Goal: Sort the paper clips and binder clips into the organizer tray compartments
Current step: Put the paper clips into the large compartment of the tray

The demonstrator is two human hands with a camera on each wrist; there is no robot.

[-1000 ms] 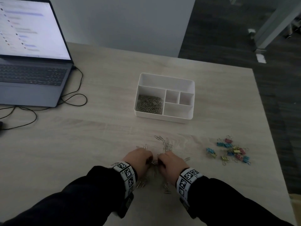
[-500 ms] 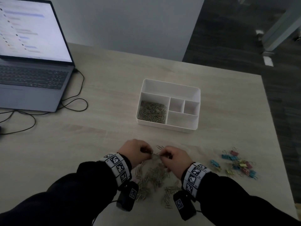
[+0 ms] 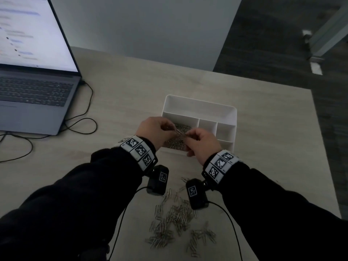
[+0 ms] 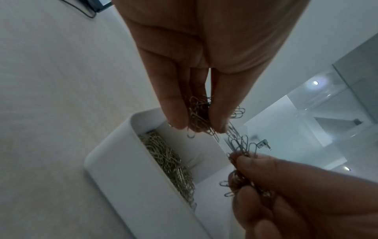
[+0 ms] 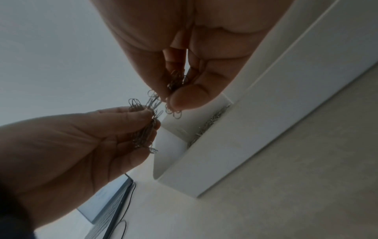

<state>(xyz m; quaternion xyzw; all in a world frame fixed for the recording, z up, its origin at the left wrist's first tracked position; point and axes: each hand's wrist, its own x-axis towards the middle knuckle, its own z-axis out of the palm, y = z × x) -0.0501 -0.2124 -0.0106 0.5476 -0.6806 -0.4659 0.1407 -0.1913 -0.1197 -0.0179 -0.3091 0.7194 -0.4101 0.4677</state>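
Observation:
Both hands hover together over the front left compartment of the white organizer tray [image 3: 199, 102]. My left hand [image 3: 156, 129] pinches a bunch of silver paper clips [image 4: 199, 116] between thumb and fingers. My right hand [image 3: 201, 142] grips another bunch [image 5: 174, 82], and the two bunches hang tangled together [image 3: 180, 131]. Below them that compartment holds a heap of paper clips [image 4: 169, 161]. More loose paper clips [image 3: 177, 223] lie on the table between my forearms. No binder clips show in any view.
An open laptop [image 3: 33, 87] stands at the far left, with its black cables [image 3: 81, 125] looping over the wooden table [image 3: 122, 87]. The tray's other compartments [image 3: 207, 125] hold nothing. The table's right edge [image 3: 320, 147] is close to the tray.
Both hands rose from the loose pile near the table's front with clips pinched in them, then moved forward until they hung over the tray's front left compartment.

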